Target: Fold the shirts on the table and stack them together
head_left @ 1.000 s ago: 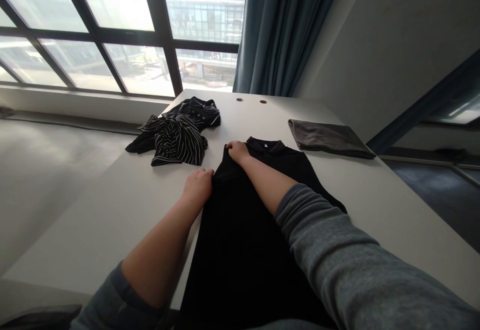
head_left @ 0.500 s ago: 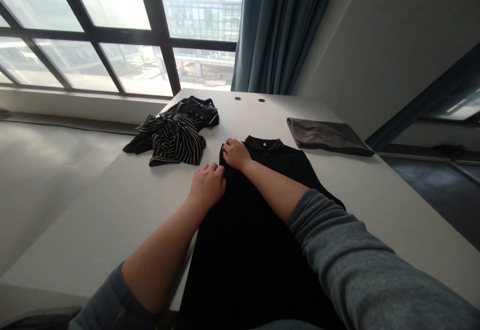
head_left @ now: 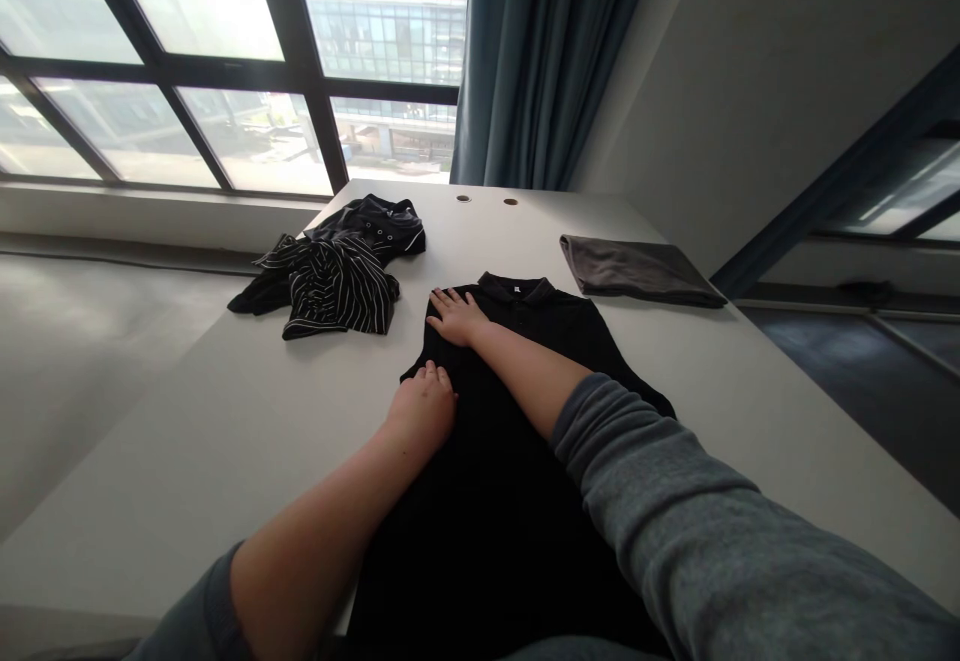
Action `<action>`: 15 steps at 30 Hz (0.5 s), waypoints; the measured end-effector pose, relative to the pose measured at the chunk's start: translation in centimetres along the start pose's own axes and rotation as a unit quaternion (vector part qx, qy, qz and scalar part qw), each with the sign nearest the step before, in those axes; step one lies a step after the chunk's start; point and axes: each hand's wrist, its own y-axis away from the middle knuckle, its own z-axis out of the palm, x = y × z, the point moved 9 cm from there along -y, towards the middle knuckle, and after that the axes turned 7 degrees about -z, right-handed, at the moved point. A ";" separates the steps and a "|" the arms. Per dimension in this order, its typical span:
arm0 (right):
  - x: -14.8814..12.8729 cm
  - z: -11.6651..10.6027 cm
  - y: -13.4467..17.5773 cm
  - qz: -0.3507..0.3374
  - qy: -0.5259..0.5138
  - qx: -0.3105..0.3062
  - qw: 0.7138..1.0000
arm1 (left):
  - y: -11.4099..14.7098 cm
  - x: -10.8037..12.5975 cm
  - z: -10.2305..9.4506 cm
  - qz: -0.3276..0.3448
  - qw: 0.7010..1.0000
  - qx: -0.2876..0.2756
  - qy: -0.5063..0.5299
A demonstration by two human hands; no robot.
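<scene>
A black polo shirt (head_left: 510, 461) lies spread on the white table, its collar at the far end and its lower part towards me. My right hand (head_left: 456, 318) rests flat on the shirt's left shoulder, fingers stretched and a little apart. Just nearer to me, my left hand (head_left: 424, 406) is closed at the left sleeve, its fingers curled over the cloth; the fingertips are hidden. A bit of the sleeve shows to the left of that hand. My right forearm crosses over the shirt's chest and covers part of it.
On the white table (head_left: 247, 441), a crumpled heap of black-and-white striped clothing (head_left: 341, 281) lies at the far left. A folded dark grey cloth (head_left: 641, 271) sits at the right. Beyond the table hang blue curtains (head_left: 547, 61) beside a large window (head_left: 225, 71).
My right hand has opened from curled fingers to a flat palm on the shoulder. My left hand has moved nearer to me, and the sleeve now shows out to the left. The view shifted slightly.
</scene>
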 end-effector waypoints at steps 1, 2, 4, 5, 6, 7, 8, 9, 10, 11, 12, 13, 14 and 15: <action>0.0 -0.1 0.0 0.000 0.002 0.006 1.000 | 0.1 0.1 -0.3 -0.001 1.000 0.005 0.011; -0.1 -0.2 0.2 0.000 0.005 0.016 1.000 | 0.1 0.2 -0.7 0.003 1.000 0.012 0.020; -0.3 -1.1 0.6 -0.002 0.017 0.057 0.998 | 0.1 0.3 -1.3 0.012 0.999 0.021 0.028; -0.6 -1.8 1.0 -0.005 0.025 0.085 0.996 | 0.0 0.2 -1.5 0.015 0.999 0.022 0.028; -0.9 -2.5 1.4 -0.009 0.034 0.114 0.993 | 0.0 0.1 -1.7 0.015 0.999 0.021 0.025; -1.2 -3.1 1.9 -0.012 0.044 0.139 0.989 | -0.1 -0.1 -1.8 0.013 1.000 0.021 0.020; -1.5 -3.8 2.4 -0.014 0.052 0.160 0.986 | -0.2 -0.4 -2.0 0.009 1.000 0.023 0.014; -1.8 -4.3 2.9 -0.015 0.059 0.173 0.983 | -0.3 -0.6 -2.1 0.006 1.000 0.029 0.009; -2.1 -4.7 3.5 -0.014 0.063 0.179 0.982 | -0.3 -0.7 -2.3 0.003 0.999 0.037 0.007; -2.3 -5.0 4.1 -0.012 0.065 0.181 0.981 | -0.4 -0.9 -2.5 0.001 0.999 0.048 0.008; -2.4 -5.2 4.8 -0.010 0.064 0.179 0.982 | -0.4 -1.0 -2.7 0.001 0.998 0.062 0.011; -2.5 -5.5 5.6 -0.012 0.061 0.176 0.982 | -0.5 -1.0 -2.8 0.005 0.997 0.075 0.016; -2.4 -5.8 6.6 -0.016 0.058 0.173 0.983 | -0.6 -0.9 -2.8 0.014 0.996 0.086 0.021; -2.1 -6.1 7.8 -0.024 0.056 0.170 0.984 | -0.6 -0.8 -2.7 0.024 0.995 0.095 0.027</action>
